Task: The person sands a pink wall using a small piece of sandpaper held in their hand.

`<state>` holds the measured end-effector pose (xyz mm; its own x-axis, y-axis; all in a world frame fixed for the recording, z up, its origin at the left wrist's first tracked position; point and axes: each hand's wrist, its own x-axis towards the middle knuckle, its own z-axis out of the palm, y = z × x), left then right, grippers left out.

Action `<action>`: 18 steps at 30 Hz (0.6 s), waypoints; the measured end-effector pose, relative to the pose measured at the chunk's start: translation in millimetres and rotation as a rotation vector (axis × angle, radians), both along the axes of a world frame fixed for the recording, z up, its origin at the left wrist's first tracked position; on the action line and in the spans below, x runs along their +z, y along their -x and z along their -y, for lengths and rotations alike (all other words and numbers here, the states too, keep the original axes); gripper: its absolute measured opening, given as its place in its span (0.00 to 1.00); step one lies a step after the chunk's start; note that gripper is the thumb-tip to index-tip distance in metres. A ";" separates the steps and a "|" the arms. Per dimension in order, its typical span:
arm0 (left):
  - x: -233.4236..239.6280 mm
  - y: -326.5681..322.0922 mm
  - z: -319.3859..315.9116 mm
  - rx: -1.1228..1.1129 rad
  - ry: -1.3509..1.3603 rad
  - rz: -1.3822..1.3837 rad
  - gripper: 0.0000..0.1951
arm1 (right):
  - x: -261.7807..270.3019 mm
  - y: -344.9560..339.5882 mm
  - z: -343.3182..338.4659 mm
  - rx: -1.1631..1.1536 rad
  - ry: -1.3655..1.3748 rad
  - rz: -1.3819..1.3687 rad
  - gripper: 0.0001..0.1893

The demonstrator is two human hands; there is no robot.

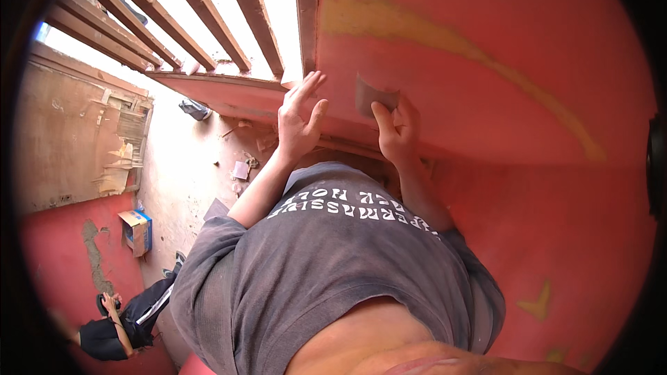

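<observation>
My right hand (398, 133) grips a curved piece of dark grey sandpaper (372, 98), thumb on its near face. The sheet is at the red painted wall (469, 109); whether it touches the surface I cannot tell. Above it, a yellowish filler streak (417, 28) arcs across the wall. Fingers up and thumb apart, my left hand (299, 122) holds nothing. It is raised near the lower corner of the brown window frame (308, 21), and contact with the wall beneath the window is unclear.
Wooden bars (190, 10) slant across the bright window opening. At lower left a co-worker (107, 336) holds a dark tool against a red wall with a grey mortar patch (93, 255). A cardboard box (138, 232), a splintered wooden panel (68, 140) and floor debris (241, 170) lie leftward.
</observation>
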<state>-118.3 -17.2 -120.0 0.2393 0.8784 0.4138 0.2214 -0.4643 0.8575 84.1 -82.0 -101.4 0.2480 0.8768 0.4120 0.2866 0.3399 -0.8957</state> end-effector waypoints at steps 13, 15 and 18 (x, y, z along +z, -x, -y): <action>18.8 -35.5 18.8 -0.521 0.607 0.430 0.11 | -14.9 -12.8 27.0 0.076 0.198 -0.199 0.14; 36.8 -45.5 24.6 -0.568 0.694 0.475 0.11 | -19.5 -16.9 34.2 0.076 0.272 -0.189 0.14; 19.5 -46.1 23.5 -0.490 0.639 0.281 0.07 | -27.6 -35.0 44.3 0.036 0.396 -0.071 0.14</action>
